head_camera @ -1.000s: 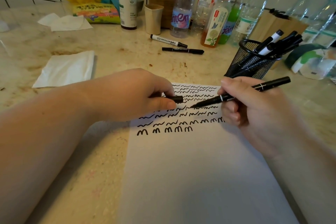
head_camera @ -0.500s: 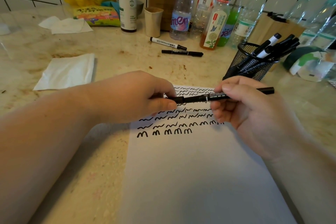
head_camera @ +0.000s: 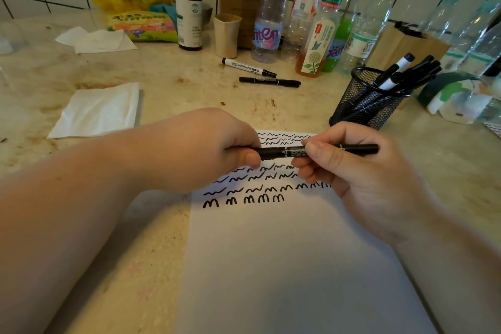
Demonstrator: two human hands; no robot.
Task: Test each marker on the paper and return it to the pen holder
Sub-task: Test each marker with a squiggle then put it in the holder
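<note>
Since a second ago the cap has gone back onto the black marker (head_camera: 287, 151), which lay slanted with its tip bared over the paper and now runs level between both hands; the left hand (head_camera: 217, 149) pinches the capped end between thumb and curled fingers, and the right hand (head_camera: 349, 171) grips the barrel in its curled fingers, the far end sticking out past the knuckles toward the right. Both hold the marker just above the top of the white paper (head_camera: 271, 266), over rows of black squiggles and loops (the freshest row reads like small m's); the paper lies flat on the stained marble counter (head_camera: 176, 89). Beyond the right hand stands the black mesh pen holder (head_camera: 363, 100), tilted, with several markers leaning out of it to the right; two more markers, a white-barrelled one (head_camera: 248, 65) and a slim black one (head_camera: 269, 81), lie apart on the counter behind the paper, near the plastic bottles (head_camera: 267, 19); a folded tissue (head_camera: 97, 111) rests off to the left.
</note>
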